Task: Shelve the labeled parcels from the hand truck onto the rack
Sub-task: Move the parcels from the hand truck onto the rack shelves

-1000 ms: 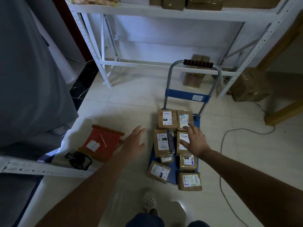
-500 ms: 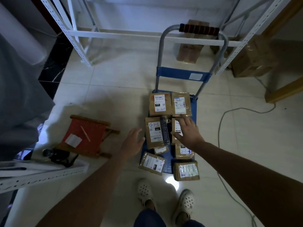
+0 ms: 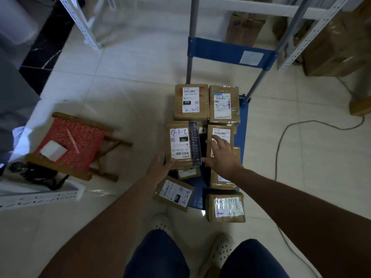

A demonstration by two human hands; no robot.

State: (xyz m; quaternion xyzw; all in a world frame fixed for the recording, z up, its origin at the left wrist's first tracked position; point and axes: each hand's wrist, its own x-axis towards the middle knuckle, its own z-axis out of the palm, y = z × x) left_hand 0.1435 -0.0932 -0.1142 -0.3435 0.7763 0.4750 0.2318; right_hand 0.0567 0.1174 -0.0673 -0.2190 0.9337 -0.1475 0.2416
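A person is closing both hands in on 1 labeled parcel (image 3: 183,145) lying in the middle row on the hand truck (image 3: 242,125). The left hand (image 3: 158,167), clear of it 1 second ago, is now touching its near corner, fingers loose; the right hand (image 3: 224,155) is spreading flat beside it. Lifting likely follows.

Left hand (image 3: 159,167) now (just) at parcel (image 3: 181,144)
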